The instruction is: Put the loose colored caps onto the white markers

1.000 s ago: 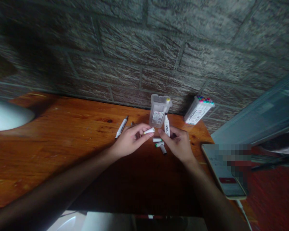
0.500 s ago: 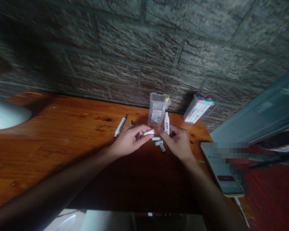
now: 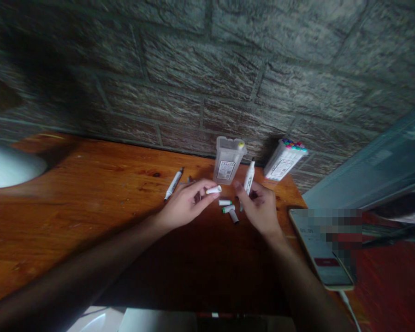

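Observation:
My left hand [image 3: 188, 203] pinches a white marker cap [image 3: 213, 189] with a yellowish end, its open mouth facing right. In my right hand [image 3: 259, 203] is a white marker [image 3: 249, 177], held nearly upright with its dark tip at the top. Below and between the hands lie several loose caps: one with a green end [image 3: 225, 203], another green-ended cap [image 3: 228, 209] and a dark-ended one [image 3: 234, 216]. Just behind them stands a clear plastic marker case [image 3: 224, 159] with a yellow-ended marker [image 3: 241, 145] in it. Left of my left hand another white marker [image 3: 174, 184] lies on the table.
A second case [image 3: 284, 161], full of colourful-ended markers, stands at the right by the stone wall [image 3: 173, 83]. A phone [image 3: 321, 249] with a cable lies at the table's right edge. At the far left is a white rounded object [image 3: 12, 166] on the wooden table [image 3: 90, 184].
The marker in my right hand has moved right, away from the cap, and now leans right. My left hand still holds the cap in nearly the same place.

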Demonstrator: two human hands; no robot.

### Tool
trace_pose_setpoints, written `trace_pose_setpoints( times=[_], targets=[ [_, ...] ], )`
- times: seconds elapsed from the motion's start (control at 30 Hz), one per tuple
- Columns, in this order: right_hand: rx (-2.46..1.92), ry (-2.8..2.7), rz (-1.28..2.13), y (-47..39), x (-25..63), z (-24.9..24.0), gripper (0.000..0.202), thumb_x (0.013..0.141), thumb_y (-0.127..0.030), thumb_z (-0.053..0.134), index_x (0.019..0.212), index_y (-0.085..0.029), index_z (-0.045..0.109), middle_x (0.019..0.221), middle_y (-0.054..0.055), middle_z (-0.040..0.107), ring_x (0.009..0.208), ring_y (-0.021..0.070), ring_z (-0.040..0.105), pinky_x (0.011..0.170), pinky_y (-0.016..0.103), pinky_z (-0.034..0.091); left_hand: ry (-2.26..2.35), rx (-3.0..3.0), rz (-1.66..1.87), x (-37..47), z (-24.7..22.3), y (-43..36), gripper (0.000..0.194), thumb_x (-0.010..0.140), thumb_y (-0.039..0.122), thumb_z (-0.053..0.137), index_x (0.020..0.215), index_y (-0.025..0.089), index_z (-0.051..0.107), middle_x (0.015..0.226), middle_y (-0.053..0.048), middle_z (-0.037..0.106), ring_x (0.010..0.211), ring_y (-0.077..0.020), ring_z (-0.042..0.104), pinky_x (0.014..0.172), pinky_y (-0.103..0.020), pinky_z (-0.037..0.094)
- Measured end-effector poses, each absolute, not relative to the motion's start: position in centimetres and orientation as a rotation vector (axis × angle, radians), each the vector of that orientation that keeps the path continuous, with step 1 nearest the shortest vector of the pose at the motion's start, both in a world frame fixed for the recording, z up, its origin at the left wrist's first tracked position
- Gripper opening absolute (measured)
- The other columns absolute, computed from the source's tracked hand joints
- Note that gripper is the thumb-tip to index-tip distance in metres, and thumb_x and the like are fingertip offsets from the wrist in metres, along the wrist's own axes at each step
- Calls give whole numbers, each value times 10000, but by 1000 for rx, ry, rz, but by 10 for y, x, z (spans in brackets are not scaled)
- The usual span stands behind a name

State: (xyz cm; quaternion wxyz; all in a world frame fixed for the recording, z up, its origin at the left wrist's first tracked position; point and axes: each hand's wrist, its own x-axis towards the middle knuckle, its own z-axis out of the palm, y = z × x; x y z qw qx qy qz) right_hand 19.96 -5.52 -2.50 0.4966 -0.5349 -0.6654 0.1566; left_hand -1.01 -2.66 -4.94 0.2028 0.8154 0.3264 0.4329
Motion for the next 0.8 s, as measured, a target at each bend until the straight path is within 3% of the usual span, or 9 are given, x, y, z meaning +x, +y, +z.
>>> trace_pose_setpoints(
  times=[0.2, 0.33, 0.43, 0.57, 0.8],
  targets=[
    [-1210, -1382, 531, -57, 198, -13, 389, 863, -477, 654, 622, -176, 601, 552, -23, 564, 498, 98, 478, 481, 229, 359, 922, 2215, 1233, -9, -51, -26, 180, 919, 295, 638, 1063, 189, 622, 883, -5, 684, 678, -87, 615, 593, -181, 476],
    [-1153, -1344, 596, -59, 195, -5, 321, 852, -455, 672, 700, -174, 690, 591, 2, 629, 540, 119, 566, 509, 241, 428, 931, 2087, 1266, -7, -52, -26, 194, 894, 297, 669, 1040, 177, 622, 908, -15, 689, 641, -78, 608, 578, -182, 487],
    [-1101, -1369, 626, -61, 193, -6, 226, 863, -405, 677, 823, -187, 719, 722, 20, 697, 633, 131, 632, 572, 247, 480, 937, 2032, 1288, -7, -51, -27, 246, 882, 291, 685, 1096, 177, 644, 867, -11, 693, 646, -86, 620, 586, -185, 498],
    [-1067, -1410, 620, -63, 192, -11, 155, 886, -360, 666, 893, -212, 713, 822, 17, 719, 709, 134, 654, 622, 249, 508, 897, 2060, 1291, -8, -48, -25, 209, 889, 255, 677, 1083, 179, 694, 839, -15, 718, 638, -91, 628, 583, -188, 499],
    [-1082, -1528, 601, -64, 189, -19, 153, 893, -354, 664, 927, -209, 701, 831, 27, 713, 668, 135, 635, 570, 249, 497, 882, 2069, 1293, -9, -49, -22, 147, 866, 239, 703, 987, 157, 709, 888, -33, 737, 629, -88, 641, 589, -189, 509]
  ],
)
